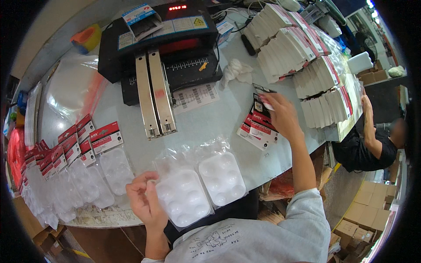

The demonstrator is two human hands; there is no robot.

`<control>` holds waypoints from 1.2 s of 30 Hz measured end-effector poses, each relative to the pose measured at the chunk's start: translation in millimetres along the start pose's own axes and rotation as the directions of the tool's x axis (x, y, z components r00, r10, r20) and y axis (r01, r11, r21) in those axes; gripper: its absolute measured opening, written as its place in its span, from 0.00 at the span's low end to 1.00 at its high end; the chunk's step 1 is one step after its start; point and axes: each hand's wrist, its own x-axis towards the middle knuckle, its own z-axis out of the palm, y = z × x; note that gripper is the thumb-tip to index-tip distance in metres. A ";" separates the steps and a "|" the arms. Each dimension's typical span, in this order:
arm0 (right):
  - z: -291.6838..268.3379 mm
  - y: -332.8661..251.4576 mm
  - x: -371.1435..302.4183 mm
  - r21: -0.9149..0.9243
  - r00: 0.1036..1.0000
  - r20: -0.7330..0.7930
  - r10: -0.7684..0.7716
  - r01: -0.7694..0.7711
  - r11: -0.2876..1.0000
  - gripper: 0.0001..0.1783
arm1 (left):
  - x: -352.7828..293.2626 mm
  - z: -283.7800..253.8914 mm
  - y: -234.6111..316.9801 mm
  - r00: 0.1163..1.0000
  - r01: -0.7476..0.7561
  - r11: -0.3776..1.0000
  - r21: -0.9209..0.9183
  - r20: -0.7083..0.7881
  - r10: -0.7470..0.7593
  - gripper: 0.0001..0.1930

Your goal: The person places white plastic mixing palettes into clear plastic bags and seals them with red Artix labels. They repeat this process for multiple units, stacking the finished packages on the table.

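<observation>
Seemingly at the card-picking step: gathering from a small pile of header cards [262,126], red and white, lying just beside and below the fingertips of the right hand [283,114], fingers bent inward, perhaps pinching a card, hold impossible to confirm. At the edge of the left bagged palette [183,197], the left hand [147,199], half curled, unclear whether gripping film. Just beside, the right bagged palette [222,179]. Next, probably calling for separating one card and bringing it to a bag.

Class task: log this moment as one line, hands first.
left hand: beside bagged palette | right hand: at red-white cards | second palette: right of first | carded palettes: at left
</observation>
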 end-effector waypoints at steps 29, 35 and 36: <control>25.8 -39.4 -39.9 0.099 0.930 0.007 0.368 -0.367 0.925 0.64 | 0.1 0.3 25.1 0.899 0.416 0.876 -0.243 0.258 -0.355 0.12; 26.1 -41.9 -41.6 -0.040 0.946 -0.015 0.322 -0.323 0.946 0.66 | 1.1 -7.5 19.5 0.880 0.454 0.841 -0.295 0.296 -0.372 0.12; 25.6 -41.5 -41.9 -0.029 0.948 -0.011 0.317 -0.318 0.948 0.66 | 1.0 -7.9 19.1 0.877 0.462 0.831 -0.309 0.295 -0.378 0.12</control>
